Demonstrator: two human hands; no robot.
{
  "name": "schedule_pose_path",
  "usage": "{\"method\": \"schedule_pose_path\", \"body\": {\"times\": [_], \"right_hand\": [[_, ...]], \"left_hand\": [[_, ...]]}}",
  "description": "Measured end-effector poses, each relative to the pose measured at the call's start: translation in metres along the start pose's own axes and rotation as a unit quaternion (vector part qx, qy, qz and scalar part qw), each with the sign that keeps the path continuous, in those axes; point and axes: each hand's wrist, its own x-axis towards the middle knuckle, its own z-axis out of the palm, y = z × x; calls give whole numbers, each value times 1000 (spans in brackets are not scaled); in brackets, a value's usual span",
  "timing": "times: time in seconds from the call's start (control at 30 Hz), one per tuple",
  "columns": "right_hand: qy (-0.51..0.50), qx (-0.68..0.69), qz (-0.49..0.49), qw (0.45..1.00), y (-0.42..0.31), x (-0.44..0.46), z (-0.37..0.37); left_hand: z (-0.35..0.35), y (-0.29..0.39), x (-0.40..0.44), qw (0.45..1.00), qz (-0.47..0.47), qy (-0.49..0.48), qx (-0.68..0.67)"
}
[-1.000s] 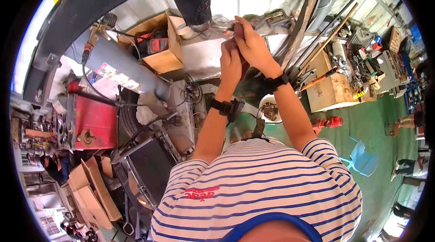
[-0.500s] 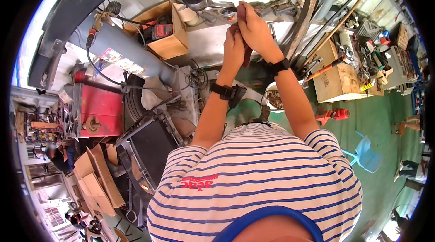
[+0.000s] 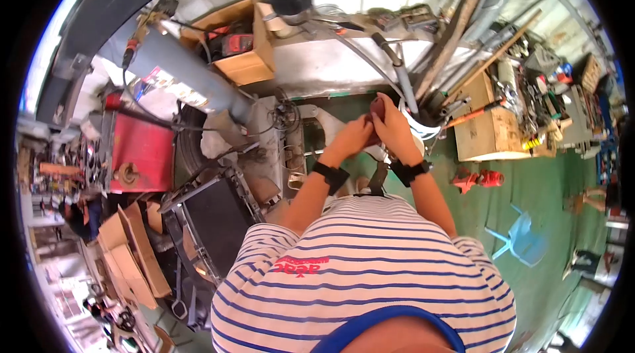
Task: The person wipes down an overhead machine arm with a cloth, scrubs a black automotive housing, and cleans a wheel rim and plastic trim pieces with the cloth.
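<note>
Between my hands is a dark reddish-brown strip (image 3: 377, 107), held low in front of my body. My left hand (image 3: 356, 137) is closed around its lower part, fingers bent inward. My right hand (image 3: 395, 129) grips the same strip from the other side, its end showing above the fingers. The two hands touch or nearly touch. Much of the strip is covered by fingers, and its exact kind is not clear. Just beyond my right hand stands a white bucket (image 3: 424, 131) with pipes and rods leaning in it.
A cardboard box (image 3: 254, 67) with a red device stands by a grey cylinder (image 3: 178, 75) on the left. On the right is a wooden box (image 3: 486, 133) piled with tools. A red jack-like tool (image 3: 479, 179) and a blue stool (image 3: 519, 237) are on the green floor.
Both hands have come down and back toward my body with the reddish-brown strip, away from the ledge by the wall. Less of the strip shows now. The view has shifted slightly.
</note>
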Motion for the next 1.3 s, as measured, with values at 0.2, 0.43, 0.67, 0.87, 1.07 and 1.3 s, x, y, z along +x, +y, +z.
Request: {"method": "schedule_pose_path", "body": {"times": [0.2, 0.43, 0.67, 0.87, 1.07, 1.3], "right_hand": [[-60, 57, -1, 997, -16, 9, -4], [-191, 231, 30, 954, 2, -2, 70], [-406, 414, -102, 809, -78, -28, 144], [-460, 382, -315, 738, -154, -72, 170], [-462, 347, -366, 730, -156, -111, 161], [-419, 260, -371, 787, -184, -124, 163]], "left_hand": [[5, 0, -18, 987, 64, 11, 146], [-35, 24, -128, 975, -218, 50, 10], [-38, 67, -263, 863, -435, 241, -85], [11, 84, -359, 802, -412, 403, 156], [-1, 110, -371, 719, -509, 459, -113], [-38, 56, -381, 833, -458, 310, -6]]}}
